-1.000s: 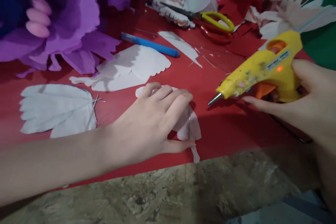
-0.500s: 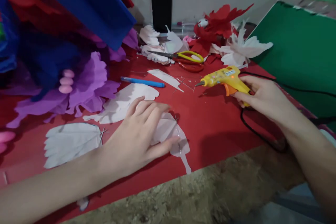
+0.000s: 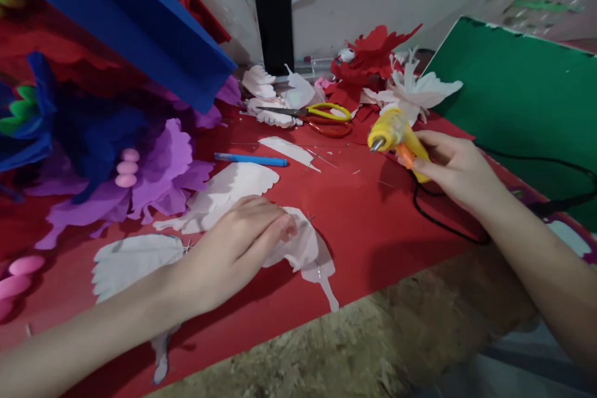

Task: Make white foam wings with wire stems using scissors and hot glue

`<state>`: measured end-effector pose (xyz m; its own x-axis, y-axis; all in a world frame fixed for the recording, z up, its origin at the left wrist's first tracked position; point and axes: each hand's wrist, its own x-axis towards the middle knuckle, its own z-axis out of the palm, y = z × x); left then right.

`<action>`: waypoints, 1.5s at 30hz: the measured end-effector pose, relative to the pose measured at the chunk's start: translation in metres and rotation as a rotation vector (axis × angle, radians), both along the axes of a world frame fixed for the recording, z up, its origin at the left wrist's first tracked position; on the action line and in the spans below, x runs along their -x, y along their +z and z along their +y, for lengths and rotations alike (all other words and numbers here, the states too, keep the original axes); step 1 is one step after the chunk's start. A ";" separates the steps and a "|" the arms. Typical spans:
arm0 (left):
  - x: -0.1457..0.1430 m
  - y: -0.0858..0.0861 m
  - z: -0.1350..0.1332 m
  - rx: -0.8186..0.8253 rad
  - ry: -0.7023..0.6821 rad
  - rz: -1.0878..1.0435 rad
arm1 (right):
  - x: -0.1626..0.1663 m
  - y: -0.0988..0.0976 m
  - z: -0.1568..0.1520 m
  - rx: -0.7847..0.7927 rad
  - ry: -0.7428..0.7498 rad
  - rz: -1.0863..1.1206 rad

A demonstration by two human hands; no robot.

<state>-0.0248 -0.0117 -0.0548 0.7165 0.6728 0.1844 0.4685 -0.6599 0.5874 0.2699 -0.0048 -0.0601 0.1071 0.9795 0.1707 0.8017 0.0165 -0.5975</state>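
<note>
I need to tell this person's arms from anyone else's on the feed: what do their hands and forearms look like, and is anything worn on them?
Both are bare. The left hand and right hand show no gloves, rings, watch or bracelet, and neither forearm has a sleeve in view. Nails look short and unpainted, though blur limits detail.
</note>
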 end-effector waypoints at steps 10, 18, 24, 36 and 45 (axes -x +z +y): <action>0.004 -0.010 -0.016 -0.227 -0.284 0.200 | -0.027 -0.024 0.012 -0.063 -0.154 -0.359; 0.007 -0.029 -0.027 -0.408 -0.300 0.451 | -0.030 -0.035 0.018 -0.003 -0.139 -0.517; 0.006 -0.036 -0.025 -0.375 -0.315 0.460 | -0.029 -0.041 0.018 -0.008 -0.130 -0.610; 0.005 -0.033 -0.024 -0.352 -0.364 0.417 | 0.011 -0.013 -0.012 -0.420 0.018 -0.672; 0.008 -0.035 -0.026 -0.340 -0.307 0.354 | 0.066 -0.026 -0.045 -0.399 0.934 -0.386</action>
